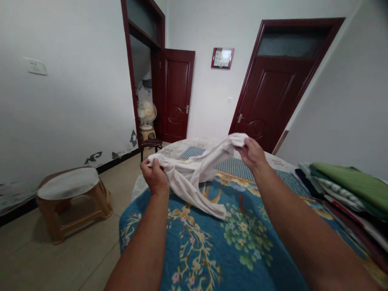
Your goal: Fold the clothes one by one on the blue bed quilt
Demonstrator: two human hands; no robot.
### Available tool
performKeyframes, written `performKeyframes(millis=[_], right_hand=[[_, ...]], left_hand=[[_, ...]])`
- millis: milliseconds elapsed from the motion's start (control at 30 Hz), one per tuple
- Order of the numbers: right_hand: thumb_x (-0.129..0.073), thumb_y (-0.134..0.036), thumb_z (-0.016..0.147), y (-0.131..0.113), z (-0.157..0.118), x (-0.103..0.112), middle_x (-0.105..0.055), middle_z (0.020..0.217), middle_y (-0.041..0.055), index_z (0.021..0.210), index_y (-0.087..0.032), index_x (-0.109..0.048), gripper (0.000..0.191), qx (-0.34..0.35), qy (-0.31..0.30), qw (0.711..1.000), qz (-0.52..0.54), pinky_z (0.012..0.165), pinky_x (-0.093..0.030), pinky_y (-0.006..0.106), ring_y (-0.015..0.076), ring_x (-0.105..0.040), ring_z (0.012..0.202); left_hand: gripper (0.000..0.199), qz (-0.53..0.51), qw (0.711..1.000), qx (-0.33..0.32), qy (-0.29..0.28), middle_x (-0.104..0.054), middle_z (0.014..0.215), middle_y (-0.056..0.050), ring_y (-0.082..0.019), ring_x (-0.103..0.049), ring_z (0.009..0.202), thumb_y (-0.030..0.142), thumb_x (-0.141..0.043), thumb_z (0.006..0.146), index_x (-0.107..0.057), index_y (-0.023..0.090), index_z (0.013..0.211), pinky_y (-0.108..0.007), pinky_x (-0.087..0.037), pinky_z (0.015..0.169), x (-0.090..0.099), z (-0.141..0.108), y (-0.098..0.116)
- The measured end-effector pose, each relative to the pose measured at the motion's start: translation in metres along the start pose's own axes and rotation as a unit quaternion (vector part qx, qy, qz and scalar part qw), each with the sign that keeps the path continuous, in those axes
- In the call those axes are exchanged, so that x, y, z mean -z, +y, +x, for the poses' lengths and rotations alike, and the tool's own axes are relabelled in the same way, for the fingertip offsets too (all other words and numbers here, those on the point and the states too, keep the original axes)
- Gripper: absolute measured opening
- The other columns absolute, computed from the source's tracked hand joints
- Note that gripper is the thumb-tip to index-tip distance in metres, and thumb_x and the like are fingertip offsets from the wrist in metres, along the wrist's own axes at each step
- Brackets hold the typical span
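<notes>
A thin white garment (190, 171) is stretched between my two hands above the bed; whether it is a top or trousers I cannot tell. My left hand (155, 176) pinches its bunched left end with the thumb on top. At the far right end, my right hand (251, 153) grips the tip of one long, narrow part and holds it higher than the left end. A second narrow part droops toward the viewer, its end on or just above the blue floral bedspread (200, 242).
Folded clothes (348, 182) lie stacked at the bed's right side, a green one on top. A stool with a pale round cover (71, 184) stands on the floor at left. Farther back are a dark stool (152, 143), a fan (146, 112) and two dark red doors.
</notes>
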State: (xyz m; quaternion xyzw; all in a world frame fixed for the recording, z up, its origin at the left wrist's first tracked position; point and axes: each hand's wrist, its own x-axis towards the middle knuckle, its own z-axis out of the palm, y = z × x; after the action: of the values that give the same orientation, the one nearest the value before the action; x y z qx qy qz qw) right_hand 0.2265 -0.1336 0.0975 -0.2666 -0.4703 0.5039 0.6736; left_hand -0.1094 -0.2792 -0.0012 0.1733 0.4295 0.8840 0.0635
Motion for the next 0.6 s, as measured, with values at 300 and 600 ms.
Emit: performKeyframes(millis=[300,600], right_hand=[[-0.07,-0.037,0.084,0.122,-0.075,-0.057,-0.078,0.121,0.0105,0.12,-0.022,-0.078,0.04,-0.091,-0.159,0.917,-0.355,0.108,-0.053,0.05,0.0289,-0.069,0.116],[-0.068,-0.038,0.093,0.139,-0.182,-0.038,-0.072,0.13,0.0176,0.126,-0.023,-0.076,0.037,0.041,-0.252,0.737,-0.626,0.108,-0.045,0.046,0.0334,-0.065,0.119]], left_hand=[[0.029,0.245,0.964,0.064,0.074,-0.07,0.113,-0.011,-0.027,-0.068,0.107,0.03,-0.06,0.092,-0.061,0.019,0.119,-0.044,-0.051,0.103,0.023,0.022,-0.032],[0.029,0.286,0.957,-0.01,0.053,-0.065,0.129,-0.016,-0.031,-0.063,0.124,0.018,-0.058,0.085,-0.068,0.02,0.112,-0.045,-0.045,0.113,0.024,0.017,-0.017]])
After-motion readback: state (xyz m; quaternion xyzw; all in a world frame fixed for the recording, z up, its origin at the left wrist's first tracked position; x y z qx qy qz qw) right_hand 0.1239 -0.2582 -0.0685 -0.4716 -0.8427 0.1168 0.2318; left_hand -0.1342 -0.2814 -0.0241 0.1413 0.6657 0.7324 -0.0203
